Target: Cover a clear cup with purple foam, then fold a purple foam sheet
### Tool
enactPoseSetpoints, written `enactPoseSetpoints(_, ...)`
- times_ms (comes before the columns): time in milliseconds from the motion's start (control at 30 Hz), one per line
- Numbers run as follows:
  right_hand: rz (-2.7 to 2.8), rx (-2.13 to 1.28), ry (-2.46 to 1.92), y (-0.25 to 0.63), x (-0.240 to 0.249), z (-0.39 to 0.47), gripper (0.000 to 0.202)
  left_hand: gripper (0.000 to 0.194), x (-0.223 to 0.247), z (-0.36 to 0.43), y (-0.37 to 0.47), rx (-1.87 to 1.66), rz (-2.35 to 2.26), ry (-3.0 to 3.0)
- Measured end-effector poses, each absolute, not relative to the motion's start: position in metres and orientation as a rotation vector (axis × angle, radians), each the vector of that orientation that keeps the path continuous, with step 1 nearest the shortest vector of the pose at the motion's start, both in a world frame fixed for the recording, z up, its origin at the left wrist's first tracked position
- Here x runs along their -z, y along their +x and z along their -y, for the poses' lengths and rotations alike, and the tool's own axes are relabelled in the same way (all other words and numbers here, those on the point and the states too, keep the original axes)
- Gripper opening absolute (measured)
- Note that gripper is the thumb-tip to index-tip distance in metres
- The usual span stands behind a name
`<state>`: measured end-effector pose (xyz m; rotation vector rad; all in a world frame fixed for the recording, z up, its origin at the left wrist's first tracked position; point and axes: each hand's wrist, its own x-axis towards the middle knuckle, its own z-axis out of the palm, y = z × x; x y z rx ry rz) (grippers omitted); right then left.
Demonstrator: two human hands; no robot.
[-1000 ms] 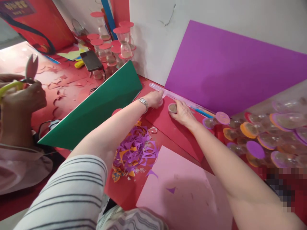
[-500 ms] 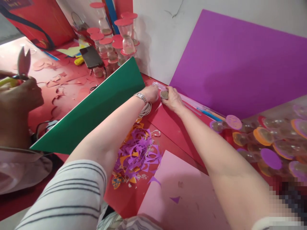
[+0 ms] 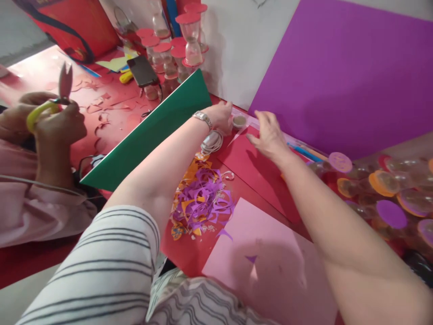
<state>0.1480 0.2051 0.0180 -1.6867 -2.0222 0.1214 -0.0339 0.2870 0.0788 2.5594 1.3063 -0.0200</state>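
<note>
At the far edge of the red table, my left hand (image 3: 221, 117), with a watch on its wrist, is curled beside a small round tub (image 3: 239, 121). Its fingertips are partly hidden, and what they hold cannot be made out. The tub has a clear rim and sandy-brown contents. To its right hovers my right hand (image 3: 269, 135), thumb and fingers apart, holding nothing, over a red sheet (image 3: 250, 158). A coiled pale cable (image 3: 212, 142) lies just below my left hand. Behind my right hand runs a clear plastic strip, with a blue pen (image 3: 306, 152) farther right.
A green board (image 3: 152, 135) stands slanted on the left. Beyond it, a co-worker's hands (image 3: 59, 117) hold yellow-handled scissors (image 3: 64, 85). Purple and orange scraps (image 3: 203, 194), a pink sheet (image 3: 270, 271), a purple board (image 3: 348, 81), a phone (image 3: 142, 71) and sand-timer-like bottles (image 3: 192, 43) surround my arms.
My right hand has let go of the round tub and drawn back to the right, its fingers opening. My left hand stays close to the tub. The camera view has shifted.
</note>
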Motion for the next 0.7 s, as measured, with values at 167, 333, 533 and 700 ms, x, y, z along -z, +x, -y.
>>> enactPoseSetpoints(167,2.133,-0.198,-1.617,0.168,-0.042,-0.107,0.036,0.076,-0.145,-0.216,-0.078,-0.07,-1.344,2.661)
enactPoseSetpoints(333,2.099,-0.397,-1.667,0.166,-0.054,0.005,0.035,0.063,-0.14,-0.106,-0.166,-0.378,-1.33,2.606)
enactPoseSetpoints(533,1.966,-0.497,-1.825,0.163,-0.039,0.108,0.036,0.087,-0.046,-0.013,-0.23,-0.511,-1.434,2.429)
enactPoseSetpoints(700,1.909,-0.52,-1.921,0.158,-0.025,0.156,0.037,0.07,-0.039,-0.028,-0.222,-0.632,-1.44,2.395)
